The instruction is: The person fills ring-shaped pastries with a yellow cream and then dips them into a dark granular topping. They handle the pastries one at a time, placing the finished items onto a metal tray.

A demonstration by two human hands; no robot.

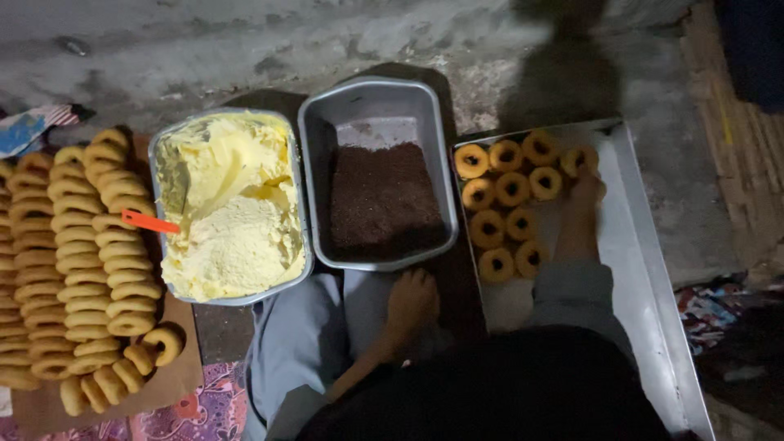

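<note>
Right hand [586, 192] out over the far corner of the metal tray [653, 269], resting on a topped doughnut [578, 160]; too dim to tell whether the fingers are closed on it. Rows of finished doughnuts [510, 189] just beside. Left hand [412, 300] low on the dark floor, grip unreadable, right below the sprinkle tin [371, 102]. Further left, cream tub [296, 196] with an orange spatula handle [149, 221], then stacked plain doughnuts [77, 269].

Right hand [586, 189] on a filled ring pastry [576, 159] in a metal tray [653, 269], pan of yellow cream [233, 204], pan of chocolate sprinkles [380, 200], rows of plain rings [77, 261] on cardboard [175, 380]
</note>
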